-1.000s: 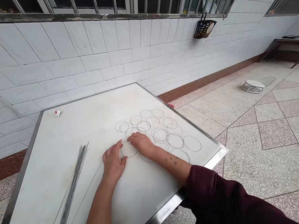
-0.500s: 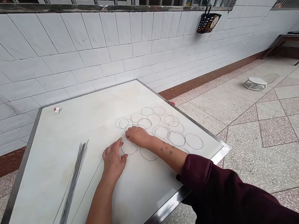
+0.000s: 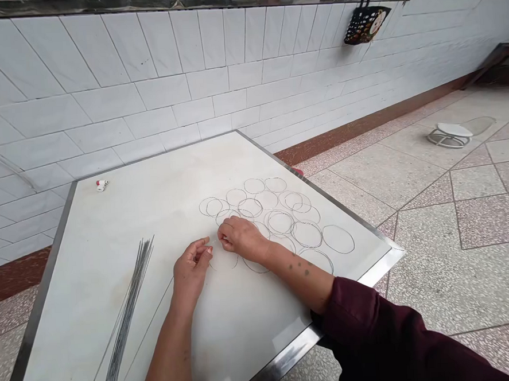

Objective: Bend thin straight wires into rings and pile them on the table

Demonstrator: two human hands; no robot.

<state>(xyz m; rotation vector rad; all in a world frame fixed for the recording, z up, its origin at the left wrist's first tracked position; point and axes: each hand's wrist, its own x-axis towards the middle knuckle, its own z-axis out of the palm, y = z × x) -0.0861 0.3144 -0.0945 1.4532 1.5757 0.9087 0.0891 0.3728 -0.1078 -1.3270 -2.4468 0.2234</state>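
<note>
A thin wire ring (image 3: 236,263) is between my two hands over the white table, its outline faint and blurred. My right hand (image 3: 243,237) is closed in a pinch at the ring's far side. Thumb and forefinger of my left hand (image 3: 191,268) come together at its left edge; their exact contact is hard to make out. Many similar wire rings (image 3: 308,234) lie flat and overlapping beyond and to the right of my right hand, which partly covers some. One straight wire (image 3: 152,320) runs beside my left forearm.
A bundle of straight wires (image 3: 128,316) lies on the left of the metal-edged table (image 3: 159,179). Near the far left corner is a small red-and-white object (image 3: 101,185). A tiled wall (image 3: 151,59) stands behind; a low round stool-like object (image 3: 452,135) is on the floor.
My left hand's fingers have drawn from spread into a pinch beside the ring. The ring, earlier clear and flat, now shows only faint arcs. The view has shifted slightly.
</note>
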